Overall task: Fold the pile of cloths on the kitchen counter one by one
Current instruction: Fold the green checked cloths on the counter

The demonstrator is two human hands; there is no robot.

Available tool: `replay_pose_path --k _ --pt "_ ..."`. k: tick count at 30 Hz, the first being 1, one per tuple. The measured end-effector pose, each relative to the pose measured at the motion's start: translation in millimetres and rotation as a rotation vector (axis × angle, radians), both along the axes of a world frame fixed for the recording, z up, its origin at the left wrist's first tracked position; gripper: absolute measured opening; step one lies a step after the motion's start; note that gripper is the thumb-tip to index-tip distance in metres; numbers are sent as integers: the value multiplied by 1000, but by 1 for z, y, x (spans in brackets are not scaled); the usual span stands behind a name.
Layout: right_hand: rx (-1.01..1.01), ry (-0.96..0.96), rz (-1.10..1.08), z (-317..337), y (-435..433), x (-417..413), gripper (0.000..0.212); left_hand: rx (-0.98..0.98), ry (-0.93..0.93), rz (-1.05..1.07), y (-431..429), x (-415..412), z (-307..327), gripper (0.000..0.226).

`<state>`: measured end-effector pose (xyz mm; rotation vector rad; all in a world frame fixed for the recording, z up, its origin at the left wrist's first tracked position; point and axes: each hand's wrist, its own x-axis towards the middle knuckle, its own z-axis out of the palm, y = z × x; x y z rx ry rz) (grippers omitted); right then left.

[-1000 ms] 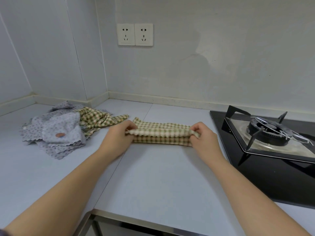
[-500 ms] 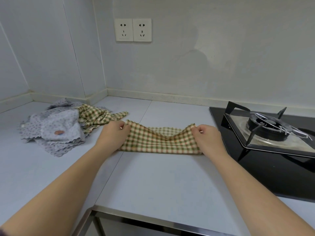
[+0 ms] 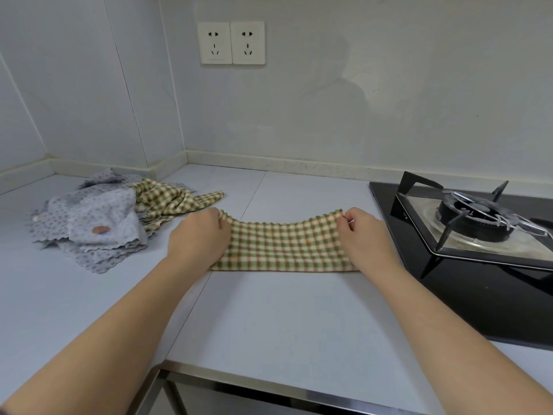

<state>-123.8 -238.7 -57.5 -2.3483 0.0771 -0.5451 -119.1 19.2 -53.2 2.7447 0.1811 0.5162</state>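
Observation:
A green-and-cream checked cloth (image 3: 284,247) lies stretched across the counter (image 3: 269,319) between my hands, its far edge lifted a little and sagging in the middle. My left hand (image 3: 197,235) pinches the cloth's far left corner. My right hand (image 3: 362,235) pinches the far right corner. To the left sits a pile of cloths (image 3: 98,223): several grey spotted ones with wavy edges and another checked cloth (image 3: 170,202) crumpled on top.
A black gas hob (image 3: 466,265) with a burner and pan support (image 3: 478,217) stands close to my right hand. Two wall sockets (image 3: 232,43) are on the back wall. The counter's metal front edge (image 3: 269,390) runs below.
The cloth was a narrow folded strip; both hands have pulled the top edge away from me, opening it into a wider flat band on the counter.

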Motion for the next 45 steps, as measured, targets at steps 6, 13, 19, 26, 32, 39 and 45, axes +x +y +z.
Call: replay_pose_path --k 6,13,19,26,32,39,45 --pt "-41 34 -30 -7 0 6 26 72 -90 -25 7 10 -16 26" --pt "-156 60 -115 -8 4 7 25 228 -63 -4 7 13 -20 17" --pt "-238 113 -153 -8 4 6 26 254 -47 -7 4 12 -19 18" --pt "-263 139 -175 -6 7 4 23 200 -116 16 7 13 -22 27" --pt "-353 -85 -86 5 9 -5 35 146 -312 -79 5 8 -13 31" --pt "-581 426 423 -8 33 -19 64 200 246 -537 -2 5 -21 71" --pt "-593 362 362 -5 28 -15 54 299 290 -434 -7 2 -14 72"
